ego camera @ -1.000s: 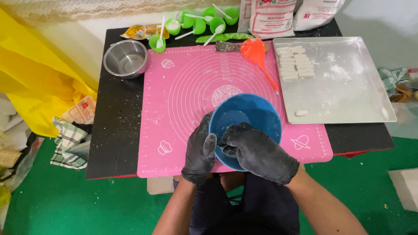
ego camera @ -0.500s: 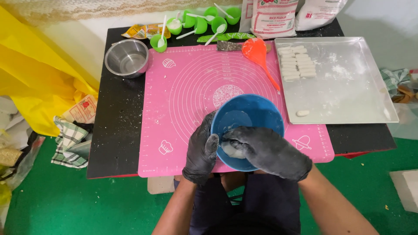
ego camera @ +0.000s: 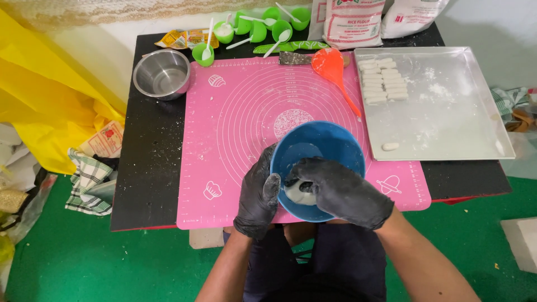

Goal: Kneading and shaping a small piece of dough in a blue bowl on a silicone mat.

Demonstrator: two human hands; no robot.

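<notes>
White dough lump (ego camera: 301,193), likely soft and sticky, in a blue bowl (ego camera: 330,146) at the counter's near edge; right hand (ego camera: 341,193) fingers closed around it; left hand (ego camera: 258,197) fingers clasp the rim.

The round plastic bowl (ego camera: 330,146) was bright blue, and the soft lump of dough (ego camera: 299,193) in it was white. Both gloved hands, the left hand (ego camera: 258,194) and the right hand (ego camera: 341,191), were black. The silicone baking mat (ego camera: 246,117) was pink with white concentric circles and small white pastry drawings. The tabletop (ego camera: 151,162) was black, speckled white. The flat metal tray (ego camera: 447,106) was silver-grey, dusted white. The small cups (ego camera: 254,28) were green, the spatula (ego camera: 331,67) orange-red, the floor (ego camera: 72,257) green.
</notes>
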